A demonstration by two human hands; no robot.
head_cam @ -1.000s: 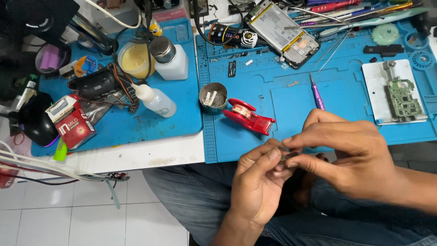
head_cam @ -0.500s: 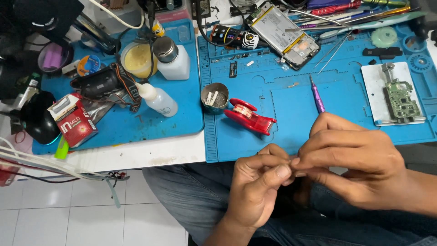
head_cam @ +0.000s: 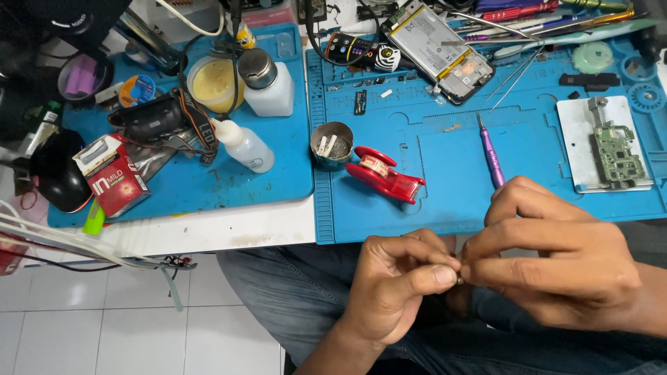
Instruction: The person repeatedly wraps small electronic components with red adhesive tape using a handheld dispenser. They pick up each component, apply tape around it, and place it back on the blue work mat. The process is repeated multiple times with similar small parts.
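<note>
My left hand [head_cam: 396,285] and my right hand [head_cam: 549,257] meet fingertip to fingertip over my lap, just in front of the blue work mat [head_cam: 445,153]. Both pinch one tiny part [head_cam: 459,280] between thumb and forefinger; the fingers hide most of it, so I cannot tell what it is. On the mat, just beyond my right hand, lies a purple screwdriver [head_cam: 490,153]. A red tape dispenser [head_cam: 382,176] rests left of it, beyond my left hand.
An opened phone [head_cam: 438,45] lies at the mat's far side, and a circuit board clamped on a white plate [head_cam: 611,149] at the right. A small metal cup [head_cam: 331,142], two white bottles [head_cam: 243,146], a red box [head_cam: 114,177] and cables crowd the left mat [head_cam: 187,187].
Both hands have dropped slightly lower and nearer to me, still pinched together on the tiny part. The things on the mats have not moved.
</note>
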